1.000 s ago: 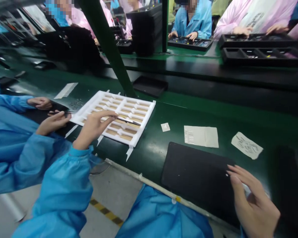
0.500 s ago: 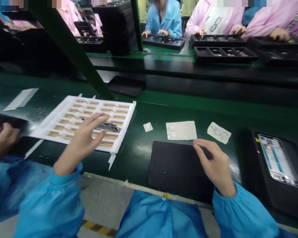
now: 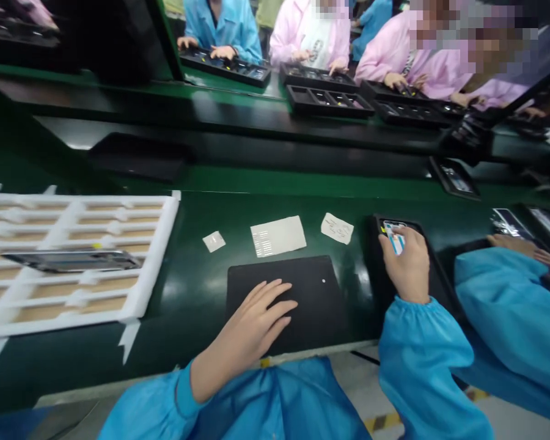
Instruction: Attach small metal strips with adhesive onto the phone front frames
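My left hand (image 3: 256,318) is open, fingers stretched out, over the black mat (image 3: 302,284) in front of me; whether it touches the mat I cannot tell. To the right, my right hand (image 3: 407,263) has its thumb and fingers closed about a phone frame (image 3: 398,243) with blue strips, which lies on a black tray (image 3: 433,269). The hand hides much of that frame. At the left, another phone frame (image 3: 73,261) stands on edge in a white slotted rack (image 3: 153,250).
Behind the mat lie a small clear-white square (image 3: 214,241), a white sheet with small strips (image 3: 278,236) and a handwritten paper scrap (image 3: 337,228). A co-worker's sleeve (image 3: 499,293) is close on the right. More workers sit across the line behind black trays (image 3: 330,101).
The view has swung right. My left hand has left the rack, where the phone frame stays, and is over the mat. My right hand has moved from the mat to the phone frame on the right.
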The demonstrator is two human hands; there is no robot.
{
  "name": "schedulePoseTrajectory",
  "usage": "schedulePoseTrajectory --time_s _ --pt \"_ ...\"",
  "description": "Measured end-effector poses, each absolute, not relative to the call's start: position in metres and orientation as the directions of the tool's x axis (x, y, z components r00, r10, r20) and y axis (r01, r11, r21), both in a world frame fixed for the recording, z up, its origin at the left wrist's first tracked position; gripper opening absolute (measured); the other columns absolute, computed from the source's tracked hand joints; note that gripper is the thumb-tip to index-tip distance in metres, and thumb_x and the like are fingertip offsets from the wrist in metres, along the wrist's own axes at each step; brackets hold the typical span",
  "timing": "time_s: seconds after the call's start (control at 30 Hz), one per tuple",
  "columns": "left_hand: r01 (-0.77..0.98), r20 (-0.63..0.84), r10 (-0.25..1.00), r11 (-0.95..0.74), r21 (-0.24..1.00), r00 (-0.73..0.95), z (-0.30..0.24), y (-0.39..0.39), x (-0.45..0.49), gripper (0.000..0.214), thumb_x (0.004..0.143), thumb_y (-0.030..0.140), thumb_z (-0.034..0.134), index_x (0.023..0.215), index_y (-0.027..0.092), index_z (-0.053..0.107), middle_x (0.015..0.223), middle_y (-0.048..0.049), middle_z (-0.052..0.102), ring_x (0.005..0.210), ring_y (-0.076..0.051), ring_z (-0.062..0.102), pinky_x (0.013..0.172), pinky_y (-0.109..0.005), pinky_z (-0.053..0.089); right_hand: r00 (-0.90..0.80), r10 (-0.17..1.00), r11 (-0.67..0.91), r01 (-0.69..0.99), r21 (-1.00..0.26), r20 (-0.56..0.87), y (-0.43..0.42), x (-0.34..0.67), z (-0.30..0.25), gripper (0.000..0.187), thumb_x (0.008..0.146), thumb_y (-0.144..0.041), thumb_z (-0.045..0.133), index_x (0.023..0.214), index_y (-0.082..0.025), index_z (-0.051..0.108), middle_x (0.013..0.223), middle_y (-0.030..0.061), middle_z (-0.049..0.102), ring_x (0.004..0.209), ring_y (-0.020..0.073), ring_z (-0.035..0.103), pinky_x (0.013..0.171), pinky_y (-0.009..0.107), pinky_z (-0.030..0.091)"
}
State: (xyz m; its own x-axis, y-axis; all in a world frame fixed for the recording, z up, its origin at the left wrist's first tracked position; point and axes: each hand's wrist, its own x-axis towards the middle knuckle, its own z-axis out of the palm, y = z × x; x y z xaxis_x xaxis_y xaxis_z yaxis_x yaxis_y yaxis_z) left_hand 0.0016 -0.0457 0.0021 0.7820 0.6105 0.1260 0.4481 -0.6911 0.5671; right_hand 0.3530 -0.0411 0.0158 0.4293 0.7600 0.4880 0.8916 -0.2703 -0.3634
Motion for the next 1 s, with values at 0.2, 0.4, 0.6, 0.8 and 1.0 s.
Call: schedulePoseTrajectory --time_s 0.2,0.4,0.6,0.8,1.0 --pt "0.380 0.050 0.585 -0.587 0.714 0.810 0.010 -0.051 0.021 0.033 0.100 0.032 0.044 0.129 0.030 0.060 0.147 -0.0033 0.049 0.139 -0.026 0.042 0.117 -0.052 0.035 0.670 0.700 -0.557 0.728 -0.399 0.246 -0.074 0.409 -0.024 0.066 0.083 -0.052 0.054 0.134 -0.011 0.045 0.135 0.0257 0.047 0.123 0.0388 0.050 0.098 0.055 0.042" --pt "0.305 -0.039 0.611 -0.338 0.891 0.791 0.022 -0.063 0.041 0.033 0.098 0.038 0.048 0.128 0.034 0.060 0.143 -0.0016 0.054 0.133 -0.025 0.049 0.115 -0.046 0.039 0.762 0.574 -0.408 0.585 -0.701 0.301 -0.076 0.402 0.005 0.084 0.060 -0.052 0.078 0.130 -0.013 0.052 0.131 0.0196 0.047 0.105 0.0294 0.060 0.092 0.046 0.051" --pt "-0.128 -0.167 0.724 0.334 0.934 0.670 0.024 -0.076 0.077 0.073 0.094 0.054 0.050 0.155 0.033 0.014 0.146 -0.0112 0.051 0.123 -0.027 0.059 0.102 -0.043 0.051 0.467 0.821 -0.093 0.678 -0.729 0.329 -0.118 0.263 0.049 0.067 0.074 -0.043 0.076 0.132 -0.023 0.050 0.131 0.0133 0.052 0.116 0.0290 0.056 0.095 0.045 0.051" --pt "-0.150 -0.337 0.771 0.482 0.863 0.540 0.022 -0.063 0.071 0.070 0.090 0.053 0.059 0.147 0.024 0.032 0.131 -0.0113 0.063 0.109 -0.028 0.066 0.084 -0.036 0.059 0.312 0.880 -0.065 0.826 -0.560 0.358 -0.121 0.261 0.040 0.042 0.097 -0.043 0.044 0.133 -0.022 0.051 0.127 0.0141 0.057 0.119 0.0270 0.054 0.100 0.046 0.045" --pt "-0.026 -0.323 0.811 0.383 0.923 0.488 0.017 -0.046 0.019 0.053 0.093 0.053 0.053 0.137 0.024 0.051 0.138 -0.0057 0.059 0.126 -0.027 0.055 0.106 -0.036 0.047 0.544 0.780 -0.524 0.838 -0.153 0.308 -0.127 0.374 -0.002 0.053 0.089 -0.062 0.042 0.091 -0.014 0.064 0.082 0.0140 0.062 0.077 0.0318 0.060 0.066 0.045 0.047"
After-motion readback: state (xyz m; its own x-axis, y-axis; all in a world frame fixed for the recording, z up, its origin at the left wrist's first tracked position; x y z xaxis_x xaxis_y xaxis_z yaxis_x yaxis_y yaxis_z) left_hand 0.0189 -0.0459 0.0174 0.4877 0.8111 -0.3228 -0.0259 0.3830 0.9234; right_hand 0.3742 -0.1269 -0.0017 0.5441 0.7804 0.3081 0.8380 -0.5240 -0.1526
